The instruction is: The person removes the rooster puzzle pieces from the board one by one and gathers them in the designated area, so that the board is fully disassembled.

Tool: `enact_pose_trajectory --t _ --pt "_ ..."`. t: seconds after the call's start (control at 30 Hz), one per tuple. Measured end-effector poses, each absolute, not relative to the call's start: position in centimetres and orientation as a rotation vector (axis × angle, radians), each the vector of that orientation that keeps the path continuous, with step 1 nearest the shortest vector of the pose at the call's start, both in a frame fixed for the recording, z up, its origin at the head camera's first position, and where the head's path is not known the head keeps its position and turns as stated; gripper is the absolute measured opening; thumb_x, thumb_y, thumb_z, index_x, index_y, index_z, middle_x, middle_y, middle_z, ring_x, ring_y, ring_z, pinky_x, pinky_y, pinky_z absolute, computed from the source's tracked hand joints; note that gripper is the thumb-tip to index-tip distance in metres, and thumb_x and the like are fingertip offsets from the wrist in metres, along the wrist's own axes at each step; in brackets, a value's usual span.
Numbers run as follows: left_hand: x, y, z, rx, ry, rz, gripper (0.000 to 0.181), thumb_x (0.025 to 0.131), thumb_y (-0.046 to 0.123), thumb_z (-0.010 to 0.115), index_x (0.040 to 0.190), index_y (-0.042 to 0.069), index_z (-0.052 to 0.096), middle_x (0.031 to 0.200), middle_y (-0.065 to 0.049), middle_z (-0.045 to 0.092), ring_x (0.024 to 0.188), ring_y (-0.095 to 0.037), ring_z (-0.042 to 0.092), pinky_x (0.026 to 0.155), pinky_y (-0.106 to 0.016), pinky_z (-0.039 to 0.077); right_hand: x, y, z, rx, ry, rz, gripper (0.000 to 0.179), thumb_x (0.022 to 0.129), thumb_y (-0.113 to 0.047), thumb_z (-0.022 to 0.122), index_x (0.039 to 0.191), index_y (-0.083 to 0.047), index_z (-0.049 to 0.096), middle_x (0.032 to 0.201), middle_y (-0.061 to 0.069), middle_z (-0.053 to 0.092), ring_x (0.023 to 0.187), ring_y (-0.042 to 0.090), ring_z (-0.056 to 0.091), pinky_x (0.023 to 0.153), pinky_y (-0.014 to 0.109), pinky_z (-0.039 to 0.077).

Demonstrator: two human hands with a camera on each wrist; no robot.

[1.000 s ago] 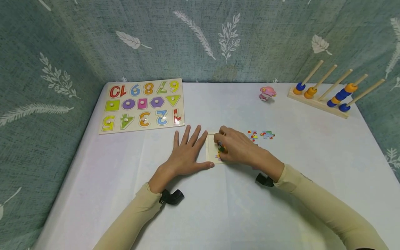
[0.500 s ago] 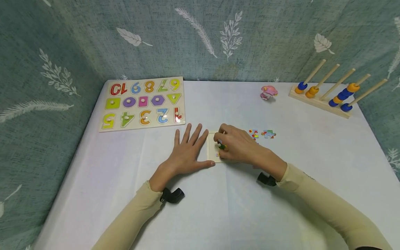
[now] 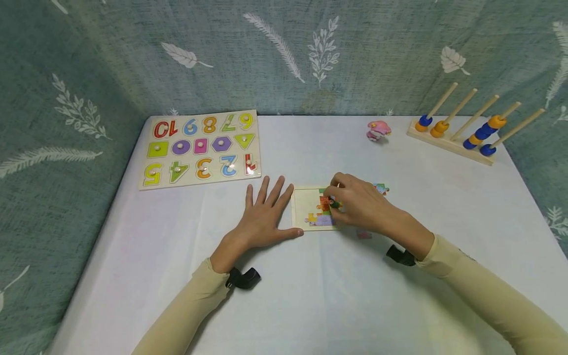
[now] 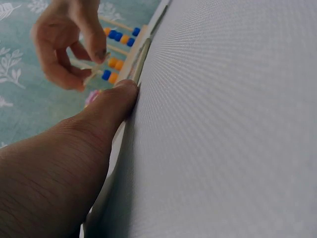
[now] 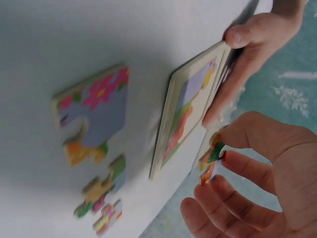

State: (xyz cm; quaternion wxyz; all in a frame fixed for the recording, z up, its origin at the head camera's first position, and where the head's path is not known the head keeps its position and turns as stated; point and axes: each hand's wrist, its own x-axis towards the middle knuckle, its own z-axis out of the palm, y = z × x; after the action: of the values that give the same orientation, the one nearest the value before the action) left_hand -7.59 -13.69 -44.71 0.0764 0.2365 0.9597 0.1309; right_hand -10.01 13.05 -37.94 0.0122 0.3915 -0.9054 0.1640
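A shallow puzzle tray (image 3: 305, 199) lies on the table, with several joined pieces (image 3: 325, 220) filling its right side and its left part bare. My left hand (image 3: 262, 222) rests with fingers spread, thumb and little-finger side toward the tray; the thumb tip touches the tray's near left corner. Over the tray's right part, my right hand (image 3: 365, 204) pinches a colourful jigsaw piece (image 5: 214, 154) between thumb and fingers. In the right wrist view this piece is held above the tray. Loose jigsaw pieces (image 5: 101, 101) lie right of the tray, partly hidden by the right hand in the head view.
A wooden number-and-shape board (image 3: 201, 160) lies at the back left. Toward the back right stand a small pink figurine (image 3: 378, 130) and a wooden peg stand (image 3: 457, 147) with blue and orange beads. Patterned fabric (image 3: 284, 59) rises behind the table.
My right hand has moved to the right across the tray with the jigsaw piece still pinched, uncovering more joined pieces. My left hand has stayed in place.
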Motion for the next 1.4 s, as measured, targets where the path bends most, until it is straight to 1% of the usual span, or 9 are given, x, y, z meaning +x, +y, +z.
enact_pose_trajectory --t 0.13,0.37,0.5,0.67,1.03,1.17,1.4 --pt "-7.6 -13.8 -44.7 0.703 2.876 0.408 0.109 0.081 0.078 0.058 0.162 0.020 0.014 0.168 -0.007 -0.001 0.151 -0.037 -0.012 0.112 -0.065 -0.011 -10.1 13.9 -37.4 1.157 -2.865 0.503 0.029 0.082 -0.016 0.079 0.109 -0.006 0.072 0.104 0.007 0.060 0.082 0.019 0.055 0.065 0.032 0.048" --pt "-7.6 -13.8 -44.7 0.705 2.868 0.415 0.109 0.082 0.077 0.058 0.162 0.020 0.012 0.168 -0.007 -0.002 0.151 -0.037 -0.013 0.111 -0.065 -0.012 -10.1 15.8 -36.9 1.108 -2.871 0.499 0.024 0.081 -0.014 0.079 0.100 -0.007 0.068 0.099 0.006 0.060 0.075 0.017 0.053 0.062 0.033 0.046" --pt "-7.6 -13.8 -44.7 0.711 2.870 0.412 0.109 0.082 0.078 0.057 0.162 0.020 0.012 0.168 -0.007 -0.002 0.151 -0.037 -0.013 0.111 -0.065 -0.012 -10.0 16.9 -36.9 1.094 -2.860 0.480 0.023 0.079 -0.014 0.080 0.098 -0.007 0.069 0.097 0.006 0.060 0.074 0.018 0.054 0.060 0.033 0.046" --pt "-7.5 -13.8 -44.6 0.709 2.875 0.409 0.109 0.081 0.077 0.059 0.162 0.019 0.014 0.168 -0.007 0.000 0.151 -0.037 -0.012 0.111 -0.065 -0.011 -9.8 18.1 -37.1 1.069 -2.858 0.483 0.025 0.077 -0.014 0.082 0.098 -0.006 0.070 0.098 0.007 0.061 0.079 0.019 0.057 0.062 0.035 0.049" --pt "-7.5 -13.7 -44.9 0.720 2.885 0.410 0.110 0.081 0.078 0.058 0.163 0.020 0.013 0.168 -0.007 -0.001 0.151 -0.037 -0.012 0.111 -0.066 -0.010 -9.5 20.4 -37.7 0.970 -2.933 0.459 0.023 0.076 -0.012 0.081 0.096 -0.007 0.072 0.098 0.008 0.063 0.080 0.022 0.058 0.064 0.039 0.051" --pt "-7.5 -13.7 -44.9 0.725 2.890 0.416 0.109 0.081 0.077 0.058 0.162 0.019 0.014 0.168 -0.007 0.000 0.151 -0.038 -0.012 0.111 -0.066 -0.011 -9.6 21.2 -38.1 0.945 -2.945 0.459 0.022 0.076 -0.010 0.080 0.096 -0.006 0.073 0.098 0.009 0.064 0.079 0.022 0.058 0.064 0.038 0.050" --pt "-7.6 -13.6 -44.9 0.707 2.879 0.397 0.110 0.081 0.077 0.058 0.163 0.020 0.011 0.168 -0.007 -0.002 0.151 -0.037 -0.013 0.111 -0.065 -0.012 -9.6 22.0 -39.1 0.939 -2.935 0.469 0.019 0.076 -0.010 0.081 0.093 -0.006 0.073 0.096 0.010 0.063 0.075 0.023 0.058 0.062 0.039 0.049"
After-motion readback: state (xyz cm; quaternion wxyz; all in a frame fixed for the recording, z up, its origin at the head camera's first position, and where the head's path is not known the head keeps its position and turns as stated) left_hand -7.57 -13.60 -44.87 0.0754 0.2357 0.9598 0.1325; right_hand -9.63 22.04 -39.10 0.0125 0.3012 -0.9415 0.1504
